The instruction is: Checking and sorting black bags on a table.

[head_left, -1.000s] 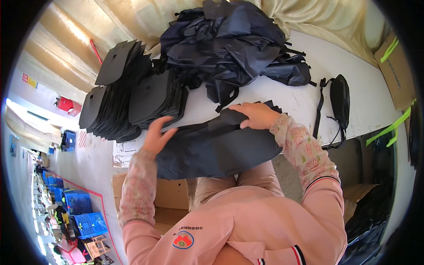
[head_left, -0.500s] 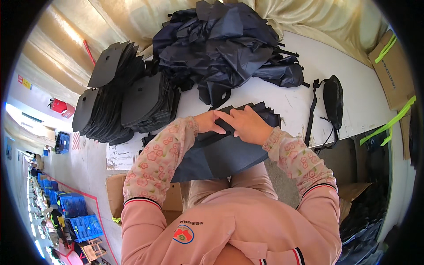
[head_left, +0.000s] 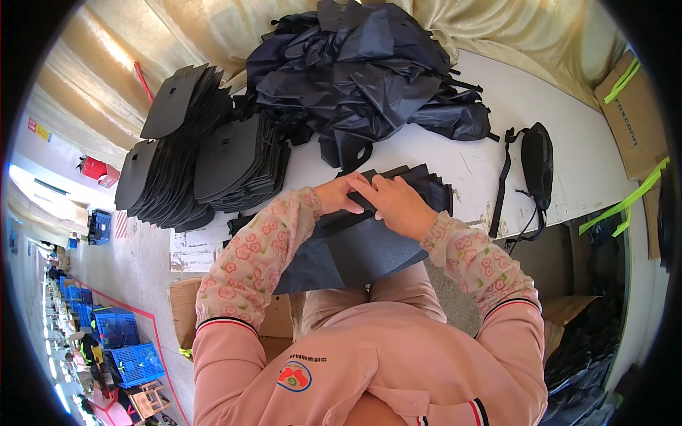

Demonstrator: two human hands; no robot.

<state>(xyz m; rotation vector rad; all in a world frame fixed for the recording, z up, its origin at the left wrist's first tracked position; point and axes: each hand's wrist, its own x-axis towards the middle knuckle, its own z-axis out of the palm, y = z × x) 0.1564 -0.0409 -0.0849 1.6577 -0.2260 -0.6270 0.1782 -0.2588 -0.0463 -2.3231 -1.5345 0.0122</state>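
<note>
Behind the white table hang gold curtains.

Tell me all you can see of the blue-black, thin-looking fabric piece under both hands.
The blue-black, thin-looking fabric piece looks smooth, bluer on its left part and greyer on its right. It lies at the near edge of the white table, its lower part over the lap. The bare left hand and bare right hand meet at its upper side; their exact grip is hidden.
</note>
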